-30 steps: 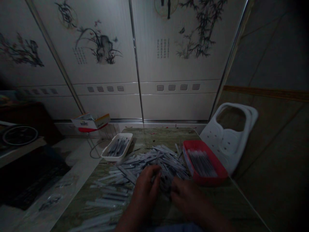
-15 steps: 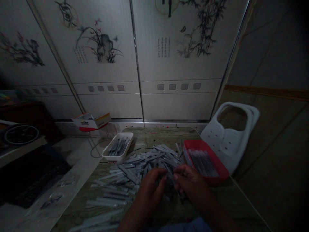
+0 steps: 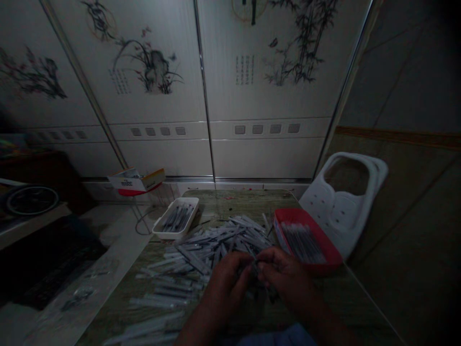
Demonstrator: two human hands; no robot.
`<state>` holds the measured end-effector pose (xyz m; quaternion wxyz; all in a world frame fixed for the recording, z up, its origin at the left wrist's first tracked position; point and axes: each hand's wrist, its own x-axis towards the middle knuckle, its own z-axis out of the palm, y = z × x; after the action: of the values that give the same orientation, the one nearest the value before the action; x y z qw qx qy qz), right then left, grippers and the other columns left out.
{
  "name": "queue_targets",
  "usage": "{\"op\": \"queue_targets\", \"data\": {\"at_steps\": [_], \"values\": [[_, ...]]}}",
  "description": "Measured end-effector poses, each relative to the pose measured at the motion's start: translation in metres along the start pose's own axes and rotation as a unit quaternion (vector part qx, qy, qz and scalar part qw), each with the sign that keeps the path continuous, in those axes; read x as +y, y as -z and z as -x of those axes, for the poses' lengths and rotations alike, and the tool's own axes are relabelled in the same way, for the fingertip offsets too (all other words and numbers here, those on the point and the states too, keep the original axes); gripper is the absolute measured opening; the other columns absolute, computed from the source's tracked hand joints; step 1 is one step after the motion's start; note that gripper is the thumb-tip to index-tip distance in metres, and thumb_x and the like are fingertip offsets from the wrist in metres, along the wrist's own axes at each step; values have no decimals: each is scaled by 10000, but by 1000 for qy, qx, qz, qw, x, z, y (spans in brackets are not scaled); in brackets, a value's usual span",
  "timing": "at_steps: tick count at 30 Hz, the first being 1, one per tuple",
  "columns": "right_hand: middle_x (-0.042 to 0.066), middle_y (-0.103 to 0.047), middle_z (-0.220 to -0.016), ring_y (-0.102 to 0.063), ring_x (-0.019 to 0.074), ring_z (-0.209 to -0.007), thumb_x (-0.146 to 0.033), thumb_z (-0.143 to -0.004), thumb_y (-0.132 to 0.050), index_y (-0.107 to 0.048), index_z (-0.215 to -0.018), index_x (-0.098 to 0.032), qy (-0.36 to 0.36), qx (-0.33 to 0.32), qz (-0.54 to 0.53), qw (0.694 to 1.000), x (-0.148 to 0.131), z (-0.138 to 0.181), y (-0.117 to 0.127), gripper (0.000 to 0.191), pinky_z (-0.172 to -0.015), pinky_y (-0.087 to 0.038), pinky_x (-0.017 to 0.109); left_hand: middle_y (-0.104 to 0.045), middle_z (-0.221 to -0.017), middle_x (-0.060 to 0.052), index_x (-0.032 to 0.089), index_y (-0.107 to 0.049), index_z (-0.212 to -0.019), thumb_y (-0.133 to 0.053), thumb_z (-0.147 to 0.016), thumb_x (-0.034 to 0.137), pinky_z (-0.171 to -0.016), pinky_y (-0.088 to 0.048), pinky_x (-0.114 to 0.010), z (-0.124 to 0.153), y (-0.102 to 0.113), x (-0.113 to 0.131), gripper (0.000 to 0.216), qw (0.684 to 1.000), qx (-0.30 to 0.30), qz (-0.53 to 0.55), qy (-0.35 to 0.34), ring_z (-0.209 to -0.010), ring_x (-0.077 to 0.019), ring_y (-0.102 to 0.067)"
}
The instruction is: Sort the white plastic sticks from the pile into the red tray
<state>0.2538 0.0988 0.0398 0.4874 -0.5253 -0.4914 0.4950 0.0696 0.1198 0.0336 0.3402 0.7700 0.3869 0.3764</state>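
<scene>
Above the near side of a heap of pale, slim pen-like sticks (image 3: 230, 235), both hands are close together. My left hand (image 3: 228, 278) is closed, its thumb and forefinger pinched at a small greyish piece. From the other side, my right hand (image 3: 283, 271) pinches at the same spot, its fingertips almost touching the left ones. Between them shows part of a pen-like stick (image 3: 255, 265), mostly hidden by fingers and dim light. More loose sticks (image 3: 162, 300) lie in rough rows to the left of my left hand.
A white tray (image 3: 157, 232) of sticks stands at the table's back left. At the right is a red bin (image 3: 333, 257) holding bundled sticks. Beyond it leans a white folding chair (image 3: 338, 206). An open carton (image 3: 126, 183) rests on a red stool left of the table (image 3: 216, 197).
My hands have come closer together, the fingertips now meeting at the small piece. The left thumb and forefinger have closed. The trays and the heap look unchanged.
</scene>
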Motion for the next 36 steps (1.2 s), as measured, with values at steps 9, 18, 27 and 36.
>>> {"op": "queue_targets", "data": {"at_steps": [9,18,27,36], "values": [[-6,-689,-720,-650,153,-650,-295,-826,-638,-645,-970,-187,-2,-11,8,1000,0,0,0,180,-580,-474,259,-706,-1103,-76,225,-667,-1142,-537,-1003,285,-937,-491,-347,2,-1,-3,200,1000,-6,-11,-12,-1042,-213,-657],[8,-710,-744,-678,170,-675,-317,-814,-664,-655,-963,-177,-10,-21,12,1000,0,0,0,204,-590,-477,265,-702,-1098,-93,209,-663,-1120,-540,-996,290,-925,-490,-356,1,-1,-1,192,1000,-9,-5,2,-1037,-227,-654],[-6,-683,-666,-604,133,-563,-398,-866,-620,-632,-950,-179,-32,-57,59,996,-6,3,6,235,-526,-428,242,-693,-1025,-69,211,-652,-1046,-533,-995,264,-878,-478,-324,2,2,5,140,1000,-28,-7,6,-976,-208,-650],[-37,-607,-707,-569,115,-575,-362,-933,-555,-599,-930,-192,-8,-82,93,992,-5,6,9,176,-530,-418,232,-666,-1011,-61,215,-602,-1022,-533,-981,223,-836,-462,-303,2,2,11,81,999,-33,-24,14,-941,-197,-626]]}}
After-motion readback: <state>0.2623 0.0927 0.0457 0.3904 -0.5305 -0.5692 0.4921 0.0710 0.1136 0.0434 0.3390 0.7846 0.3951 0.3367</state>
